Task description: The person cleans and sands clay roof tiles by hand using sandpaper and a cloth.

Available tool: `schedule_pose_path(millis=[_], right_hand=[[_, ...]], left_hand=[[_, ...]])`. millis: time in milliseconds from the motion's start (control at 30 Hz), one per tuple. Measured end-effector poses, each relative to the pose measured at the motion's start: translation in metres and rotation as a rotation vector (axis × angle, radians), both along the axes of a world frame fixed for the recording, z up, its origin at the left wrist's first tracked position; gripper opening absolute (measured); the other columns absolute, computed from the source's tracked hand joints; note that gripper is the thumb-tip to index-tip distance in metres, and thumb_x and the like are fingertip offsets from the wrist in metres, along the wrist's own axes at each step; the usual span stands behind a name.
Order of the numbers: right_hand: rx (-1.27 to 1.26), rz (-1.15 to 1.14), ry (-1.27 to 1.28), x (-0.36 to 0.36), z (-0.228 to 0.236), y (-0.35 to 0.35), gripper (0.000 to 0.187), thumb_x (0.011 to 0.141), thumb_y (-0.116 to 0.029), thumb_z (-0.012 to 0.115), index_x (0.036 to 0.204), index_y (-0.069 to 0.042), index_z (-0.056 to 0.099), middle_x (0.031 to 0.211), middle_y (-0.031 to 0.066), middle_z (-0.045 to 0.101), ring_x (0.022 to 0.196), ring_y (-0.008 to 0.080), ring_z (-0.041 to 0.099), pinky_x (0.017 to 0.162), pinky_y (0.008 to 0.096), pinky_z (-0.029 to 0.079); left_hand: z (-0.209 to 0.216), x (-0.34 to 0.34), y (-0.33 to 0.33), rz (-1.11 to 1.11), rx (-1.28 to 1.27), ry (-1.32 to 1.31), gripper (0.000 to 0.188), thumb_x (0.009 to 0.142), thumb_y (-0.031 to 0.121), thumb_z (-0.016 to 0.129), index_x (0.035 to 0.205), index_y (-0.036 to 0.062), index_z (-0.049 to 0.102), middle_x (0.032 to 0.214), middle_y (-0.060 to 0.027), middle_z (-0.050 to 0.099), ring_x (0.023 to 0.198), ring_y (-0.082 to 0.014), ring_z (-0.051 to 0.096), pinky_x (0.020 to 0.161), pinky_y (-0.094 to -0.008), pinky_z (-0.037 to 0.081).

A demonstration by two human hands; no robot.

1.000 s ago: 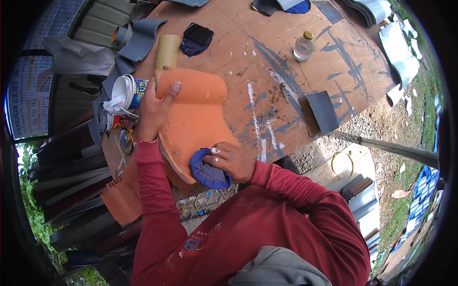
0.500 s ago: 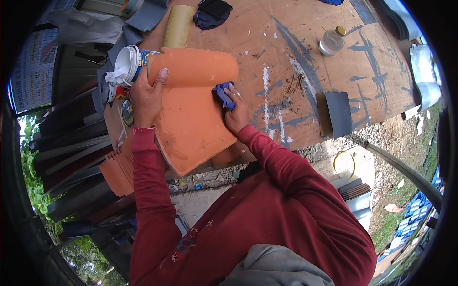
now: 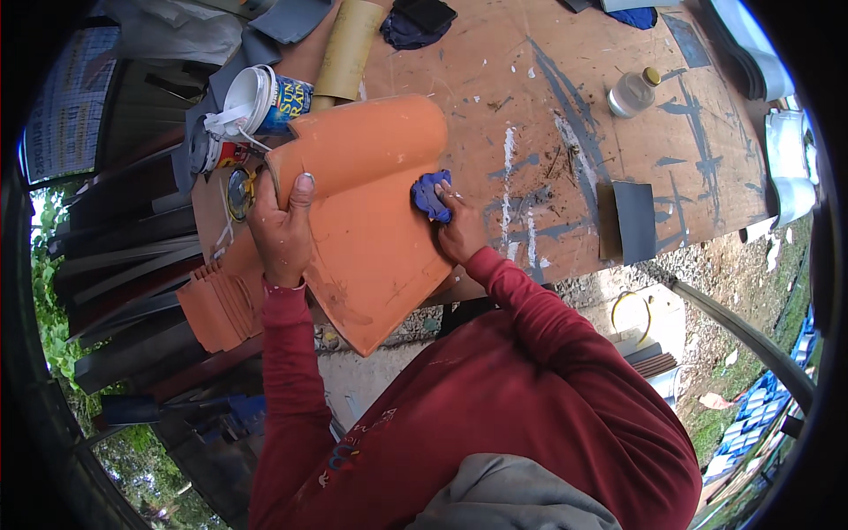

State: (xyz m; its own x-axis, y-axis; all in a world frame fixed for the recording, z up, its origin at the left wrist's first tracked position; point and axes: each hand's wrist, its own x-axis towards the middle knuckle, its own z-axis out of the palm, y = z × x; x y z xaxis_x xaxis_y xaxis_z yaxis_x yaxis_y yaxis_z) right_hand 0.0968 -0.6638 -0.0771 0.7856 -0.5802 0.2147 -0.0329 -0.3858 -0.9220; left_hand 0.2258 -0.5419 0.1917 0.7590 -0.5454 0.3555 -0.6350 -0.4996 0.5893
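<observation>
Wiping is shifting from the tile's near edge a second ago to its right edge: on the worktop (image 3: 508,53), the orange tile (image 3: 367,225) is apparently resting, its underside hidden. The left hand (image 3: 284,231) is gripping its left side; the right hand (image 3: 464,231) is clutching a blue cloth (image 3: 431,196). Edge-cleaning seems underway, next calling for steady support.

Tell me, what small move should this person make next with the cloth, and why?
Perhaps slide the blue cloth toward the near corner of the orange tile: dark smudges show close to that corner, while the right hand has the cloth at the tile's right edge and the left hand grips its left side.
</observation>
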Motion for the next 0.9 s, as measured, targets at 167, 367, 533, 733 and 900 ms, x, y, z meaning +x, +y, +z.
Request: schedule_pose_path(millis=[167, 367, 533, 733, 900], right_hand=[[0.063, 0.43, 0.607, -0.027, 0.048, -0.064, 0.034, 0.078, -0.005, 0.055, 0.108, 0.0, 0.071, 0.095, 0.027, 0.071, 0.087, 0.0489, 0.068, 0.084, 0.052, 0.055], [0.051, 0.224, -0.045, 0.003, 0.031, -0.052, 0.046, 0.077, -0.001, 0.058, 0.122, 0.0, 0.067, 0.131, 0.0251, 0.063, 0.119, 0.0443, 0.06, 0.102, 0.0475, 0.05], [0.026, 0.347, 0.259, -0.065, 0.023, -0.032, 0.045, 0.077, -0.004, 0.061, 0.121, -0.001, 0.068, 0.123, 0.0259, 0.067, 0.113, 0.0443, 0.063, 0.099, 0.0474, 0.052], [0.053, 0.443, 0.354, -0.083, 0.093, -0.012, 0.046, 0.075, -0.001, 0.063, 0.121, 0.001, 0.068, 0.125, 0.0236, 0.066, 0.117, 0.0412, 0.062, 0.101, 0.0472, 0.051], [0.197, 0.77, -0.099, -0.109, 0.148, 0.017, 0.06, 0.071, 0.002, 0.071, 0.13, -0.002, 0.064, 0.142, 0.0161, 0.059, 0.132, 0.038, 0.054, 0.115, 0.0477, 0.041]], left_hand=[[-0.003, -0.009, 0.021, 0.032, -0.031, 0.017, 0.041, 0.103, 0.027, 0.063, 0.129, -0.0037, 0.058, 0.111, -0.0105, 0.07, 0.1, -0.0161, 0.064, 0.09, -0.031, 0.05], [0.0, -0.016, 0.011, 0.01, -0.044, 0.057, 0.038, 0.103, 0.031, 0.062, 0.123, -0.001, 0.061, 0.103, -0.0155, 0.071, 0.092, -0.0249, 0.067, 0.083, -0.0362, 0.051], [-0.008, -0.012, 0.017, 0.052, -0.046, -0.057, 0.039, 0.102, 0.031, 0.063, 0.123, -0.0014, 0.061, 0.1, -0.0157, 0.071, 0.088, -0.0265, 0.068, 0.081, -0.0378, 0.052], [0.001, -0.018, 0.01, 0.083, -0.005, 0.015, 0.04, 0.104, 0.029, 0.063, 0.128, -0.0029, 0.059, 0.11, -0.0109, 0.07, 0.099, -0.0162, 0.064, 0.09, -0.0319, 0.05], [-0.002, -0.018, 0.012, 0.116, 0.008, -0.027, 0.042, 0.101, 0.034, 0.064, 0.123, -0.0024, 0.06, 0.106, -0.0184, 0.071, 0.097, -0.0291, 0.069, 0.086, -0.0386, 0.051]])
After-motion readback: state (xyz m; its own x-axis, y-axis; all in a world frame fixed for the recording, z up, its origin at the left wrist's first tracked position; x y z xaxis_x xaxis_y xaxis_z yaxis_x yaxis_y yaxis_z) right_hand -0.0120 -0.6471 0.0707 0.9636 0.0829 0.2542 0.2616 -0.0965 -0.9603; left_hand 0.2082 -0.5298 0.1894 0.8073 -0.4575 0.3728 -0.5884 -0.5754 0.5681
